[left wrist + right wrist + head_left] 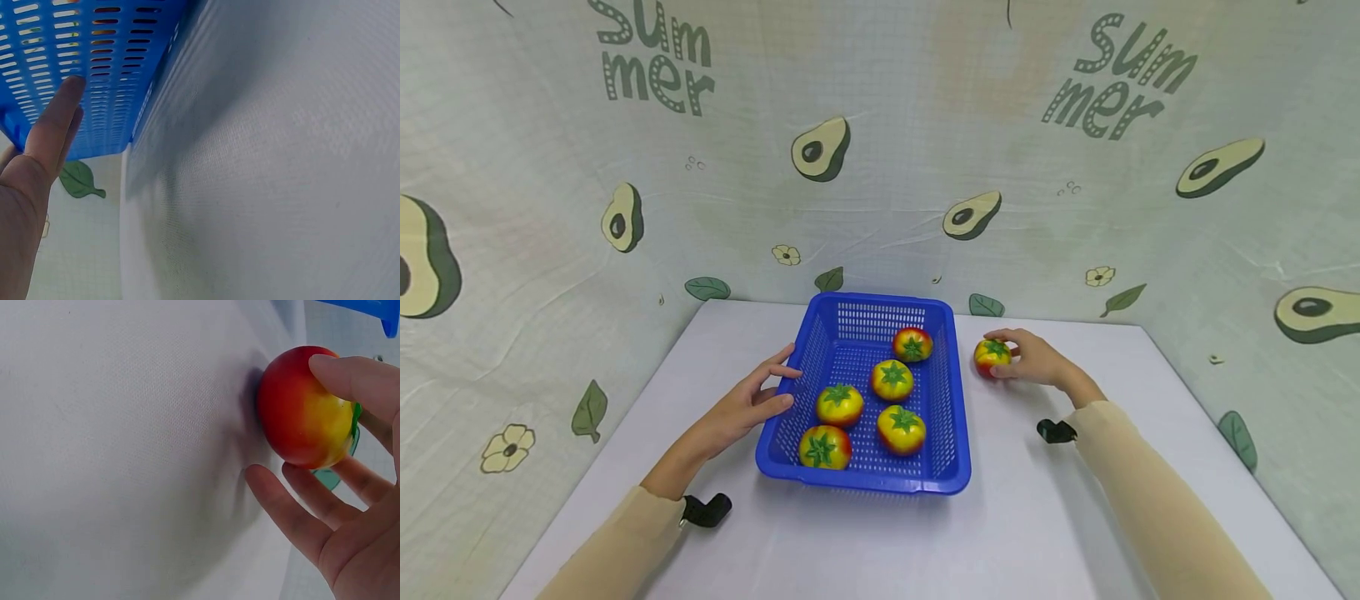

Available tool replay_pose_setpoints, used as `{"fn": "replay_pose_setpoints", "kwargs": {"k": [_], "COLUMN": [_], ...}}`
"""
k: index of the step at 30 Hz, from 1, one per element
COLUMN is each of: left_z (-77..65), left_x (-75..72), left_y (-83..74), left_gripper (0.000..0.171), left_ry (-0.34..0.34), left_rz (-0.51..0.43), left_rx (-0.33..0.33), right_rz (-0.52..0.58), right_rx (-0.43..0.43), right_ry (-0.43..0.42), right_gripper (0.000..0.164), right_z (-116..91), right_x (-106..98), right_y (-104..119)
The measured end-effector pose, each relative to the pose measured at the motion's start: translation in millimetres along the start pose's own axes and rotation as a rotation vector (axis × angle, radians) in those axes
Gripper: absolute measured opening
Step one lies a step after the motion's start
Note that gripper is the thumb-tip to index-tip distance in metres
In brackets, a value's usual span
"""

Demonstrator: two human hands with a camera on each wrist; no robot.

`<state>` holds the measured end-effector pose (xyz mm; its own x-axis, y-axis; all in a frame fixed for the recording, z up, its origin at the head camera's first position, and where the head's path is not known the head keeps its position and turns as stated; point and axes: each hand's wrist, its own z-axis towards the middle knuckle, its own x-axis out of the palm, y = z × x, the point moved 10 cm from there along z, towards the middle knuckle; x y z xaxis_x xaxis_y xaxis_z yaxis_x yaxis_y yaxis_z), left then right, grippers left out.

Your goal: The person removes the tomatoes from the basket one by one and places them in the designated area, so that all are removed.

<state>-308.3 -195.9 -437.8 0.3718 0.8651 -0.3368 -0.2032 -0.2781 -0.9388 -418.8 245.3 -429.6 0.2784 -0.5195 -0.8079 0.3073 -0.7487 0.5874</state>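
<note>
To the right of the blue plastic basket, my right hand holds a red and yellow toy tomato with a green leafy top. The right wrist view shows the thumb on one side of this tomato and fingertips along the other, close over the white table. My left hand rests at the basket's left rim, fingertips at its edge. In the left wrist view, a straight finger lies against the slotted basket wall. Several similar tomatoes lie inside the basket.
A white table carries the basket. Behind it and along both sides hangs a pale cloth printed with avocados, leaves and lettering. Dark wrist cameras sit at both sleeves.
</note>
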Motion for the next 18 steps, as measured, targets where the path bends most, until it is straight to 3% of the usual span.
{"fn": "replay_pose_setpoints", "kwargs": {"k": [18], "left_z": [-0.5], "left_x": [0.4], "left_y": [-0.7], "left_gripper": [0.044], "left_ry": [-0.009], "left_rz": [0.007], "left_rx": [-0.004], "right_rz": [-0.004], "right_rx": [-0.014], "right_ry": [0.022], "right_gripper": [0.072], "right_z": [0.8], "right_x": [1.6], "right_y": [1.2]}}
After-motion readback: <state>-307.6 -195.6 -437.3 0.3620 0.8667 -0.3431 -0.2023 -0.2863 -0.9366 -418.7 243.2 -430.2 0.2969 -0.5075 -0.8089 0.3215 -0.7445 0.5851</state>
